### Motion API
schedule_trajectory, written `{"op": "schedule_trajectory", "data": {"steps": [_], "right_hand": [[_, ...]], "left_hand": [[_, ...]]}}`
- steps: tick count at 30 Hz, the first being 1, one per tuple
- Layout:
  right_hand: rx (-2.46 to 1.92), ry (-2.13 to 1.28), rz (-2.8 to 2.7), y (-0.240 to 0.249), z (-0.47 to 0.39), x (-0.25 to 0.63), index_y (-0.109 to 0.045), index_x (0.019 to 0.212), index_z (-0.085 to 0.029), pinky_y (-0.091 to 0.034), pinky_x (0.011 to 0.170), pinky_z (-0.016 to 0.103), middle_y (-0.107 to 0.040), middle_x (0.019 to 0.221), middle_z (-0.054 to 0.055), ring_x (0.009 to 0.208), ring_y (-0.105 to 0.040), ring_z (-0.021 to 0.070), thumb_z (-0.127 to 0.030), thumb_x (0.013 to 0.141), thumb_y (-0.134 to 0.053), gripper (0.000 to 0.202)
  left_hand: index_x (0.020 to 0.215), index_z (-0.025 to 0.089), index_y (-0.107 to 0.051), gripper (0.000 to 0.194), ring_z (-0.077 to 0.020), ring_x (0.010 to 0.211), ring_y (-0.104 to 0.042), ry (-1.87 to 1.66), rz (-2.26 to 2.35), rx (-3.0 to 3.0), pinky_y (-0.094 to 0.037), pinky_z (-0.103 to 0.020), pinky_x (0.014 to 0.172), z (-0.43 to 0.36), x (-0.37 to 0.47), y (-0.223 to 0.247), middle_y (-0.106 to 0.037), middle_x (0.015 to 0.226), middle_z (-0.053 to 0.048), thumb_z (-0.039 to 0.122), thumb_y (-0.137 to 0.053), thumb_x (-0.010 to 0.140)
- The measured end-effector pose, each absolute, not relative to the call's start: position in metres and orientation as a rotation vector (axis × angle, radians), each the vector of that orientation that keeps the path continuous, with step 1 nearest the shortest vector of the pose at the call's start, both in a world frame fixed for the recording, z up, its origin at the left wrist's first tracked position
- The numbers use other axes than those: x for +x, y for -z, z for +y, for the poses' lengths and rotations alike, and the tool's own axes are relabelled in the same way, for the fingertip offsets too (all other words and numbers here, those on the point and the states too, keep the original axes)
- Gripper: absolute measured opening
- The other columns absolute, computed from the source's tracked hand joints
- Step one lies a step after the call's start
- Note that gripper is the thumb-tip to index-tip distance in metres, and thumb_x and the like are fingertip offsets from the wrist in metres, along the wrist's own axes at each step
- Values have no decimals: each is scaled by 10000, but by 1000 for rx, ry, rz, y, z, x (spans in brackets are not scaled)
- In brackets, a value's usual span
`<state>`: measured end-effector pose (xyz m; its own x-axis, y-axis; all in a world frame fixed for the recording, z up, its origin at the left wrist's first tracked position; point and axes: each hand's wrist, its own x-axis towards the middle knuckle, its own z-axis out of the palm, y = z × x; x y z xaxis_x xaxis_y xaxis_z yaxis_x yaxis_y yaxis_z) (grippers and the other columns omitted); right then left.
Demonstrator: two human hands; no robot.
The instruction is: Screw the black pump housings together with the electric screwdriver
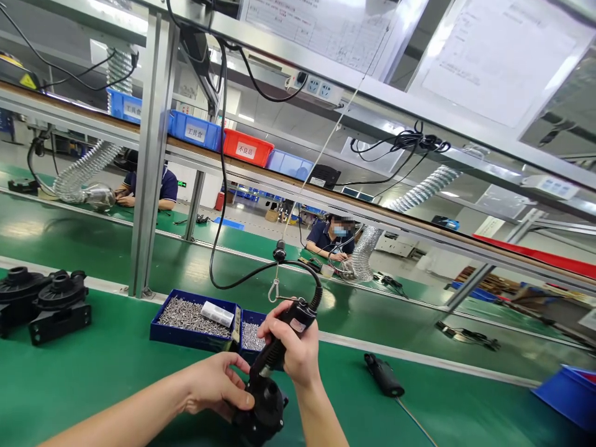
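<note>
My right hand [298, 347] is wrapped round a black corded electric screwdriver [302, 315], tilted with its tip down at a round black plastic housing [267, 410]. A cord leaves the tool's top, and a wire hanger with a string is by it. My left hand [221, 385] grips the housing's left side, thumb on top, fingers partly hidden. Just behind the hands stand a blue bin [162, 332] full of screws, with a white tube-like piece on them, and a smaller blue bin [251, 335] of small metal parts. The screwdriver's tip itself is hidden.
Two similar black housings [60, 304] stand on the green bench at the left. A black tool [384, 374] with a thin hose lies at the right, near a blue container [568, 394]. A metal post [151, 155] rises at the left. Two people sit at benches beyond.
</note>
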<state>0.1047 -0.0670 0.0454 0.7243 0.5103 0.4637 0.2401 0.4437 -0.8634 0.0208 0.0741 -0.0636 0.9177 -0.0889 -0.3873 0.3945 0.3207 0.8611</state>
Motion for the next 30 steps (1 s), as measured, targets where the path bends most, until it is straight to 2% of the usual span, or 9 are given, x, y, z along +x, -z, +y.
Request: {"op": "schedule_trajectory", "data": {"steps": [4, 8, 13, 15, 18, 21, 25, 28, 30], "right_hand": [[-1091, -290, -849, -45, -65, 107, -604, 872, -195, -482, 539, 268, -683, 659, 17, 566, -651, 180, -322, 821, -802, 241], [-977, -488, -972, -50, -60, 102, -559, 856, -206, -472, 543, 275, -629, 634, -16, 535, -619, 166, -367, 781, -842, 334], [-1210, -109, -629, -57, -51, 85, -585, 934, -196, -492, 581, 252, -655, 717, -8, 596, -626, 144, -367, 829, -823, 312], [-1186, -167, -686, -58, -50, 84, -588, 957, -204, -493, 590, 254, -639, 749, -18, 619, -632, 147, -390, 795, -854, 363], [-1083, -483, -963, -55, -52, 91, -575, 920, -211, -512, 628, 291, -618, 712, -26, 621, -629, 161, -472, 736, -899, 456], [-1033, -534, -1016, -46, -51, 100, -553, 1008, -222, -513, 588, 292, -613, 705, -39, 553, -608, 147, -546, 759, -880, 523], [-984, -305, -855, -36, -49, 103, -564, 1088, -221, -403, 465, 231, -629, 781, -22, 440, -526, 92, -557, 842, -801, 479], [-807, -444, -855, -37, -53, 103, -629, 1121, -193, -366, 469, 267, -672, 878, 49, 468, -519, 123, -615, 787, -708, 543], [-719, -542, -862, -39, -56, 104, -674, 1134, -161, -373, 502, 295, -693, 926, 98, 506, -531, 152, -590, 738, -647, 584]], "left_hand": [[966, 195, -600, 876, -181, 614, -646, 319, 311, 1200, -578, -375, 667, 73, 20, 61, -666, 702, 34, 348, -1080, 250], [966, 191, -607, 824, -196, 629, -657, 324, 317, 1222, -578, -375, 665, 72, 18, 54, -681, 719, 22, 326, -1052, 286], [989, 207, -596, 760, -159, 635, -621, 304, 362, 1275, -500, -274, 601, 71, 15, 50, -625, 717, 58, 342, -1027, 377], [996, 209, -606, 731, -185, 699, -654, 324, 324, 1276, -512, -281, 638, 72, 15, 53, -633, 739, 43, 390, -1023, 423], [1042, 211, -647, 724, -259, 822, -710, 346, 272, 1265, -550, -340, 733, 73, 16, 60, -683, 813, -5, 447, -1011, 463], [1101, 206, -648, 766, -291, 869, -719, 303, 311, 1273, -550, -355, 746, 70, 17, 64, -704, 857, -29, 442, -1005, 466], [1083, 193, -597, 760, -223, 753, -683, 246, 363, 1337, -498, -293, 646, 64, 16, 56, -675, 812, 10, 389, -999, 468], [1077, 185, -579, 772, -189, 726, -654, 283, 353, 1342, -481, -272, 630, 62, 15, 46, -669, 785, 20, 371, -997, 455], [1079, 181, -576, 792, -173, 716, -639, 317, 324, 1322, -479, -267, 627, 64, 15, 43, -663, 772, 23, 378, -1005, 445]]}}
